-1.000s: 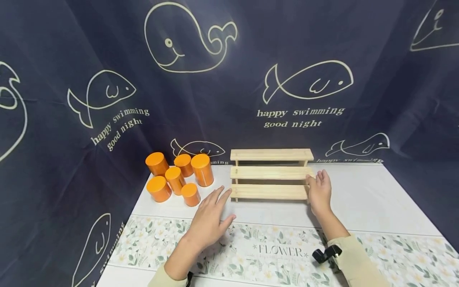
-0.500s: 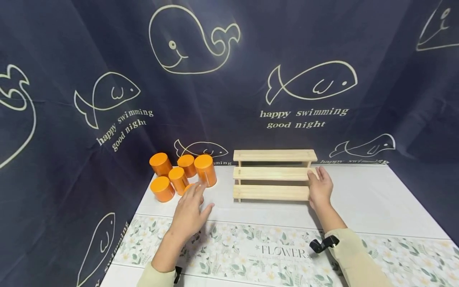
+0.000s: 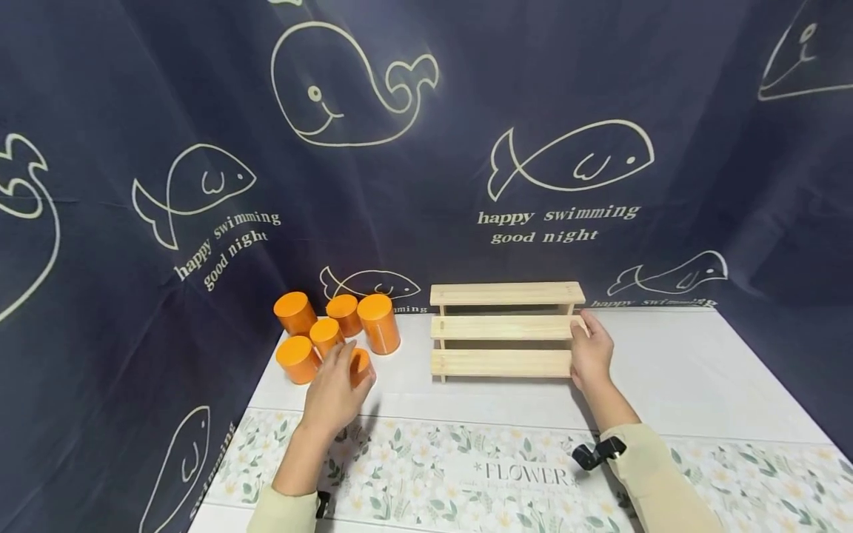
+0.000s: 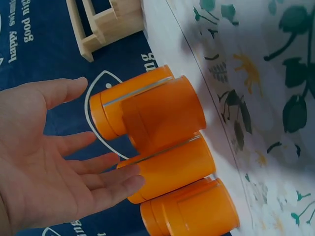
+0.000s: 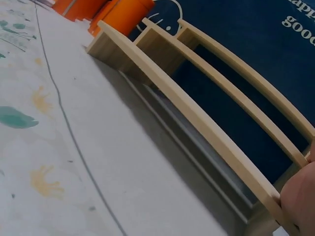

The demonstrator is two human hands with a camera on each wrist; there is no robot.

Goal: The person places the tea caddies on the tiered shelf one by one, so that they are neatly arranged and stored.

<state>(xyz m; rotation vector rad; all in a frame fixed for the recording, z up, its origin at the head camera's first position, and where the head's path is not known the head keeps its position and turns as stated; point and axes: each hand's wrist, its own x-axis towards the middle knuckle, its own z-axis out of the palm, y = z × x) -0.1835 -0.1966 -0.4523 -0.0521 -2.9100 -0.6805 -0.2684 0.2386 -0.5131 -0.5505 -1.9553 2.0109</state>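
Observation:
My left hand (image 3: 331,396) is beside a short orange canister (image 3: 360,361), its fingers behind it and its thumb to its right, partly covering it in the head view. In the left wrist view, the fingers (image 4: 106,167) are spread and relaxed, with a gap in front of the nearest canister (image 4: 165,113). My right hand (image 3: 591,354) holds the right end of a three-tier wooden shelf (image 3: 506,327), the thumb at the middle board and the other fingers at the outer side. The right wrist view catches only a bit of that hand (image 5: 300,196) against the boards.
Several more orange canisters of different heights stand close together at the back left, among them a tall one (image 3: 379,326) and a wide one (image 3: 297,360). A flower-printed strip (image 3: 413,466) crosses the white table (image 3: 666,370). Behind hangs a dark blue curtain (image 3: 460,178).
My left hand has moved left from near the shelf to the short canister at the front of the group. The right hand stays at the shelf's right end.

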